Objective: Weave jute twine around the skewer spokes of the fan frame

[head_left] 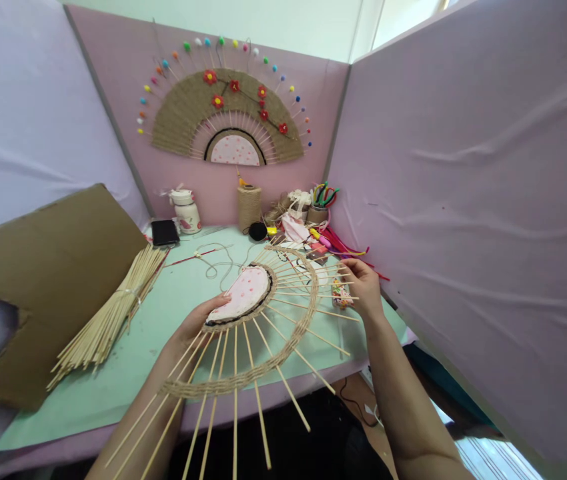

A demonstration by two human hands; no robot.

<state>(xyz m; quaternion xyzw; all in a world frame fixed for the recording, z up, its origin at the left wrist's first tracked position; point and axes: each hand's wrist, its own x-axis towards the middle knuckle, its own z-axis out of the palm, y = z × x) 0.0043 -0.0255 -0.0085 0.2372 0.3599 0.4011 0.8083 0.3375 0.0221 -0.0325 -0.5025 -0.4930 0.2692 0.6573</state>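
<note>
A partly woven fan (243, 297) of thin sticks is tilted above the table. Its half-round base is white with pink dots and a black braided edge. My left hand (201, 319) grips this base, thumb on top and fingers underneath. A curved band of brown twine (291, 343) weaves through the spread sticks. At the fan's right side, my right hand (363, 283) is closed, thumb and fingertips pinched together by the stick tips. Whether a stick or a strand is between them is too small to make out. A small packet of colourful bits (342, 293) lies just beside that hand.
On the left lie a bundle of sticks (113, 310) and a cardboard sheet (53, 267). At the back stand a bottle (184, 212), a twine spool (249, 209) and a scissors pot (317, 215). A finished fan (183, 120) hangs on the partition (103, 60).
</note>
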